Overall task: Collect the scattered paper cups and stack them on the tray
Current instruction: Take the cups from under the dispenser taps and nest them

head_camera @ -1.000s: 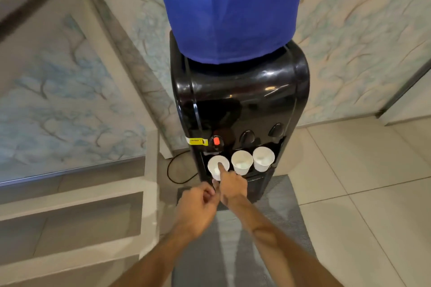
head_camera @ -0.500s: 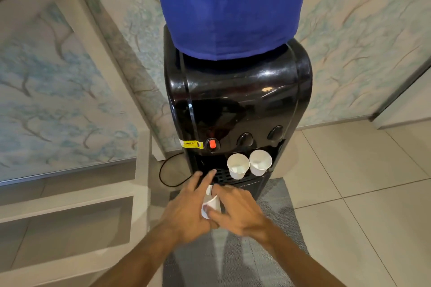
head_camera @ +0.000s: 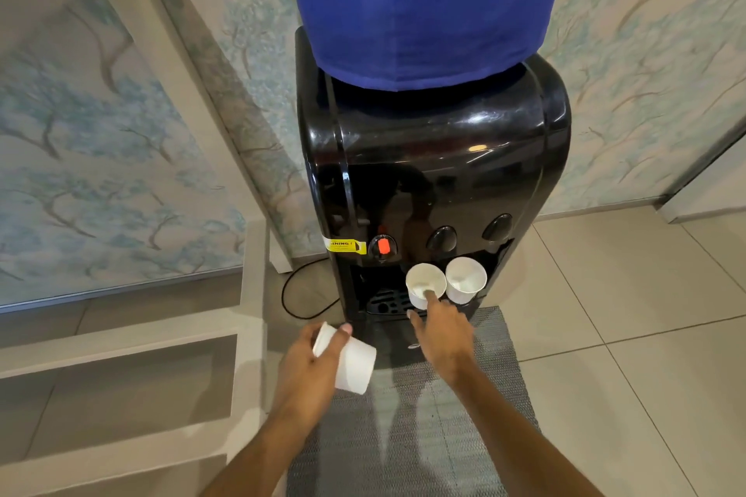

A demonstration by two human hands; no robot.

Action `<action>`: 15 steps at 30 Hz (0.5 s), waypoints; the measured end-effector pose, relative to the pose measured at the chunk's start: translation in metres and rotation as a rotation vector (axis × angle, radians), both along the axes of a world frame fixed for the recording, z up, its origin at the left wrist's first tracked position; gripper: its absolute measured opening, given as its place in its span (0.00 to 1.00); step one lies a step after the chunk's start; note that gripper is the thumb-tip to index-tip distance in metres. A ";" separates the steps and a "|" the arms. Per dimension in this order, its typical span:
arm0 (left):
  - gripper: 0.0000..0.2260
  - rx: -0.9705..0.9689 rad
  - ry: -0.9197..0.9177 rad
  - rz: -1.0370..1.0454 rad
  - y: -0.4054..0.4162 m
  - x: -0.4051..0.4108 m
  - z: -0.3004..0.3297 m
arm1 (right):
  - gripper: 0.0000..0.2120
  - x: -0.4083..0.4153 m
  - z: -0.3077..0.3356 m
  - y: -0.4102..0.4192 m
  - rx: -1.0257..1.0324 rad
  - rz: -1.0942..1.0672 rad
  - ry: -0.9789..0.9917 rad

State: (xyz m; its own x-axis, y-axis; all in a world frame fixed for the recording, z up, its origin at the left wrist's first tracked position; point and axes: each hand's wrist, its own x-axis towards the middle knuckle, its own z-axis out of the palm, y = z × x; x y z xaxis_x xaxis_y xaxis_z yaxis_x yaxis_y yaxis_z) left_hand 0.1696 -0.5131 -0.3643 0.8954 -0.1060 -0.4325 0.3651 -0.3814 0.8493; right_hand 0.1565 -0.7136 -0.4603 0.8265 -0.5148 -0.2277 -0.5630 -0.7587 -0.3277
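Your left hand (head_camera: 309, 373) gripping a tilted paper cup (head_camera: 348, 363), your right hand (head_camera: 442, 335) hooking a finger into the middle cup (head_camera: 420, 284) on the black dispenser (head_camera: 436, 173), another cup (head_camera: 466, 280) just beside it, grey mat (head_camera: 424, 436) below.

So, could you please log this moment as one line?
left hand: holds paper cup | right hand: finger in middle cup | right cup: on dispenser

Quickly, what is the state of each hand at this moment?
Left hand: holds a paper cup, tipped on its side.
Right hand: a fingertip is inside the middle cup; a full grip cannot be told.
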 end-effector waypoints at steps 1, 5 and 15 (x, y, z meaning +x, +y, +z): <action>0.08 -0.037 0.019 0.031 0.001 0.000 0.000 | 0.23 0.001 -0.003 -0.001 -0.011 0.013 0.005; 0.05 -0.102 0.042 0.113 0.002 0.006 0.002 | 0.24 -0.013 -0.002 0.003 -0.018 0.029 -0.110; 0.07 -0.088 0.006 0.063 -0.011 0.005 0.005 | 0.30 -0.056 0.070 0.010 0.032 0.536 -0.212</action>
